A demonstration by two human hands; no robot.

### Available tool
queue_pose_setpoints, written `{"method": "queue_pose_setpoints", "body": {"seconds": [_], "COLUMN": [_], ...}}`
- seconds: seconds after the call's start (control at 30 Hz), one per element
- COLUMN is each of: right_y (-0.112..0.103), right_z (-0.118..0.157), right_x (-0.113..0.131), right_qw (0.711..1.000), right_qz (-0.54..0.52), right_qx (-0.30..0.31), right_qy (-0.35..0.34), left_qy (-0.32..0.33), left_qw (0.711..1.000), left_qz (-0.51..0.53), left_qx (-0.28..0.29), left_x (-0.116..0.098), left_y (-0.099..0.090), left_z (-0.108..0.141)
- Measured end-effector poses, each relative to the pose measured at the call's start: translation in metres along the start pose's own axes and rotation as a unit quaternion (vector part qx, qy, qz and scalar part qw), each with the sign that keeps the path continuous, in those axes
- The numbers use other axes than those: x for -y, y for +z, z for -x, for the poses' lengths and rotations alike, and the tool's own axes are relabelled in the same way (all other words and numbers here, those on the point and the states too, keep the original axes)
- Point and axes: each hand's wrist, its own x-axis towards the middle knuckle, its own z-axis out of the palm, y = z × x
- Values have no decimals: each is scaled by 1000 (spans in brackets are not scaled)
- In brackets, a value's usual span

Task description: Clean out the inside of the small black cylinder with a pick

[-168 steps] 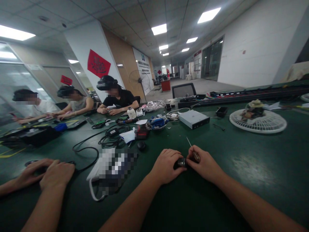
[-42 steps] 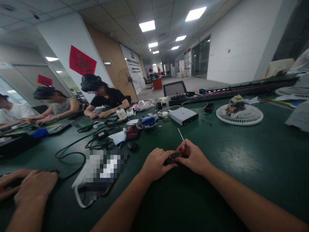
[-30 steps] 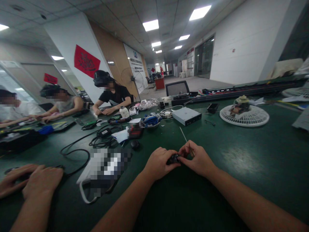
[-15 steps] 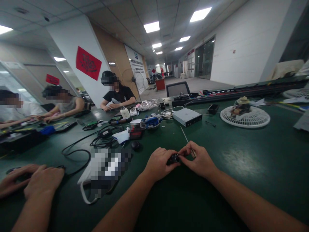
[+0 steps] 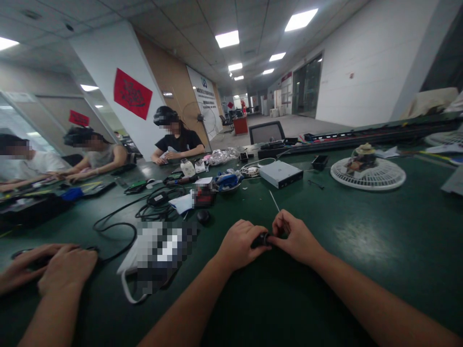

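Note:
My left hand [image 5: 238, 244] is closed around a small black cylindrical part [image 5: 259, 240] and holds it just above the green table. On its right, my right hand [image 5: 294, 239] is closed on a screwdriver [image 5: 274, 200], whose thin metal shaft points up and away from me. Its handle is mostly hidden by the fingers. The right thumb touches the open-looking end of the black part. What exactly the black part is, I cannot make out.
A silver disc drive [image 5: 280, 173] and a white fan grille with a motor [image 5: 368, 172] lie beyond my hands. Left are a black mouse [image 5: 203, 217], coiled black cable [image 5: 144, 207] and a white bag [image 5: 133, 255]. Another person's hands [image 5: 65, 270] rest at the far left.
My right thumb has shifted onto the end of the black part, and the other right fingers have drawn up around the screwdriver. The screwdriver's tip has moved slightly left.

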Motion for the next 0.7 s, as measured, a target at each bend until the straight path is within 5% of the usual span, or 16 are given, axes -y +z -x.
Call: {"method": "queue_pose_setpoints", "body": {"seconds": [0.47, 0.7], "right_y": [0, -3], "right_z": [2, 0], "right_x": [1, 0], "right_qw": [999, 998], "right_qz": [16, -51], "right_qx": [25, 5], "right_qy": [20, 34], "left_qy": [10, -90], "left_qw": [1000, 995], "left_qz": [19, -34], "left_qx": [-19, -10], "left_x": [-4, -5], "left_y": [-3, -3], "left_z": [0, -2]}}
